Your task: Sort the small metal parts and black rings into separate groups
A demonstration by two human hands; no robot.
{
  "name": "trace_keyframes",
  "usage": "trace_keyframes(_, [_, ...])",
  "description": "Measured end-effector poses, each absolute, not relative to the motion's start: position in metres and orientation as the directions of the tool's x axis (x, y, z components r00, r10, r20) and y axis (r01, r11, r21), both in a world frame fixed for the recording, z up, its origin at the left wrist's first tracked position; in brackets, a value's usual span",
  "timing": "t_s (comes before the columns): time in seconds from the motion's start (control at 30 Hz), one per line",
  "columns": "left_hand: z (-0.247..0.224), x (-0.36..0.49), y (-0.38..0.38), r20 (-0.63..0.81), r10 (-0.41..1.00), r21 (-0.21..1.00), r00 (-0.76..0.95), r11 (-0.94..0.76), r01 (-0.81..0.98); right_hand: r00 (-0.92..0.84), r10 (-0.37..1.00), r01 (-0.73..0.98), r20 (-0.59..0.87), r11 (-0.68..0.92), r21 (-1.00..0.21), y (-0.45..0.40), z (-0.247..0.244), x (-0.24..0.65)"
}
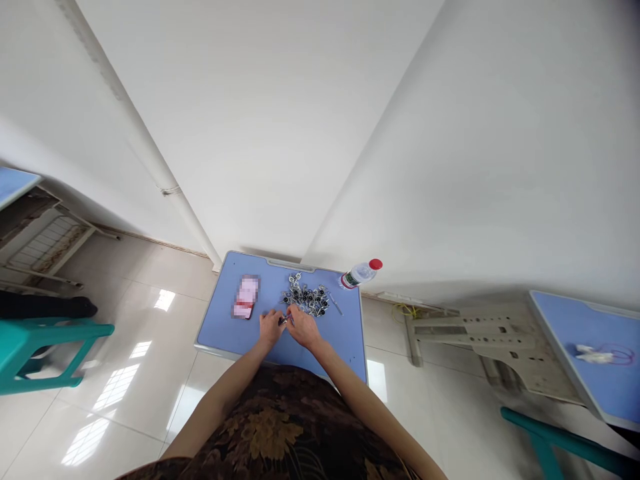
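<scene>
Silver metal piece (285, 321) pinched in my curled fingers (290, 315), left hand (271, 327) and right hand (303, 327) meeting over the blue desk (220, 327), just short of a heap of black-centred metal fittings (305, 299). Thin metal rod (336, 304) beside the heap; blurred pink object (246, 297) to the left; red-capped water bottle (361, 272) lying at the far corner.

Desktop (220, 313) coloured pale blue; bottle (361, 273) capped red; metal fittings (305, 299) marked silver and black; left stool (40, 347) painted teal; near garment (273, 433) patterned gold-on-dark-brown floral.
</scene>
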State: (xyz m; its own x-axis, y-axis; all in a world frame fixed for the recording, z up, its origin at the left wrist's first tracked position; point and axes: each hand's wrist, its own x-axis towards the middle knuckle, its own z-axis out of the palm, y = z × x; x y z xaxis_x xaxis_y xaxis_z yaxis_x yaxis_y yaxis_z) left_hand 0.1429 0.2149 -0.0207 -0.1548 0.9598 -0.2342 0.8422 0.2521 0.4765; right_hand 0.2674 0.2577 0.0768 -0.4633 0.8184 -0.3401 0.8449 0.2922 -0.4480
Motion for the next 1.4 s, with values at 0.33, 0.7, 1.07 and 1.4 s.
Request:
trace_keyframes(0.33, [-0.006, 0.140, 0.217, -0.317, 0.937, 0.497, -0.147, 0.296, 0.816, -0.429, 0.856, 0.814, -0.289, 0.227, -0.535, 0.257, 0.059, 0.278])
trace_keyframes(0.7, [-0.005, 0.140, 0.218, -0.326, 0.930, 0.506, -0.169, 0.323, 0.800, -0.356, 0.884, 0.819, -0.303, 0.139, -0.556, 0.252, 0.053, 0.280])
trace_keyframes(1.07, [-0.003, 0.138, 0.218, -0.337, 0.925, 0.496, -0.176, 0.333, 0.802, -0.431, 0.894, 0.675, -0.124, 0.228, -0.702, 0.247, 0.045, 0.289])
trace_keyframes(1.4, [-0.004, 0.139, 0.218, -0.344, 0.924, 0.495, -0.168, 0.331, 0.803, -0.292, 0.940, 0.661, -0.176, 0.065, -0.748, 0.235, 0.041, 0.310])
